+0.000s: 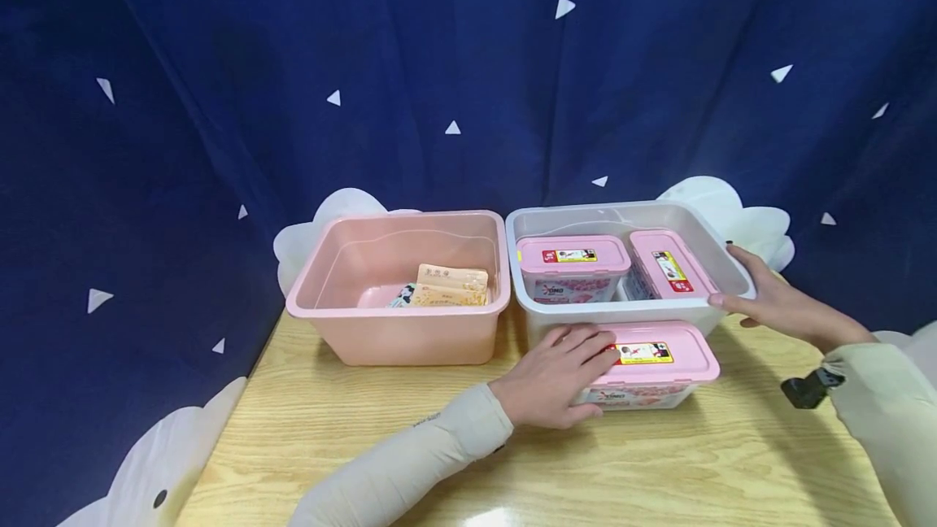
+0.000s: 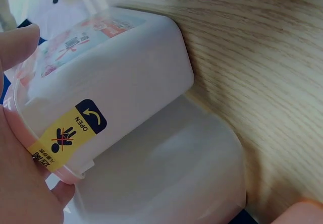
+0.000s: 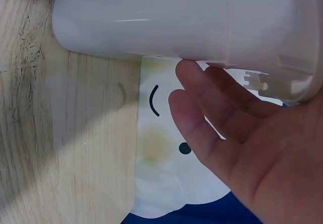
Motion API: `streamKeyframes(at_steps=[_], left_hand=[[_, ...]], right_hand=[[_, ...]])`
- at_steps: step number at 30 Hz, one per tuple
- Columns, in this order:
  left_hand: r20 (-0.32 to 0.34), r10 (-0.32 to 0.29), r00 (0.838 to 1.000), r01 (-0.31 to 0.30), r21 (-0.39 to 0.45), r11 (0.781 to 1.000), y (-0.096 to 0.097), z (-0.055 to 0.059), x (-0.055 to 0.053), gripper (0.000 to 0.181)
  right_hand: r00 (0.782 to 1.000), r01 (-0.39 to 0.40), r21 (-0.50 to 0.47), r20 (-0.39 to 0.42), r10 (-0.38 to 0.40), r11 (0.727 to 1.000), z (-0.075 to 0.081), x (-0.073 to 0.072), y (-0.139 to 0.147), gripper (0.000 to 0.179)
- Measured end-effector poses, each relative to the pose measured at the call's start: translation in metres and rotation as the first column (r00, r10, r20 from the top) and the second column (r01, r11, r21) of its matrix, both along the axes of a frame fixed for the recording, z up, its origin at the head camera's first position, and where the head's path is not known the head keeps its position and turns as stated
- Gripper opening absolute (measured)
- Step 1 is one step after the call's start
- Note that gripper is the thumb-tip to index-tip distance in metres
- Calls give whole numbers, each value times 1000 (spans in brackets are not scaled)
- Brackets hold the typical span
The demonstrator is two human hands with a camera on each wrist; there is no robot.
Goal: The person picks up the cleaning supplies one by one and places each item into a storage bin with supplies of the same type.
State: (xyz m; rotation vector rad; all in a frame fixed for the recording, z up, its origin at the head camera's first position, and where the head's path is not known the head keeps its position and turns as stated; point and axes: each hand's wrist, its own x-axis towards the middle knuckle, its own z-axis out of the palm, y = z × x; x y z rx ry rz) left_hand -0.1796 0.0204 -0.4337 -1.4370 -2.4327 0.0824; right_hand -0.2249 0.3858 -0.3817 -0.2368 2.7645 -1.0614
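My left hand (image 1: 549, 376) grips the left end of a pink-lidded detergent box (image 1: 688, 356), its fingers over the lid and its thumb down the front side. The box is upright, close against the front of a white bin (image 1: 629, 311). In the left wrist view the white end of this box bears a yellow OPEN label (image 2: 65, 138). At the bin's front right corner, my right hand (image 1: 783, 307) holds the rim, thumb at the front. The right wrist view has its fingers (image 3: 192, 115) below the rim against the outer wall; the thumb is hidden there.
Two more pink-lidded boxes, a left one (image 1: 596, 250) and a right one (image 1: 659, 246), sit inside the white bin. Beside it on the left stands a pink bin (image 1: 410, 336) with several flat packets (image 1: 450, 287) in it. A dark blue curtain (image 1: 454, 63) hangs behind the wooden table (image 1: 293, 397).
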Motion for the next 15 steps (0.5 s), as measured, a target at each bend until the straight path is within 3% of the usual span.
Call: streamKeyframes(at_steps=[15], left_hand=[[1, 9, 1000, -9, -16, 1000, 0, 1, 1, 80]], right_hand=[[1000, 4, 15, 22, -5, 1000, 4, 2, -1, 100]])
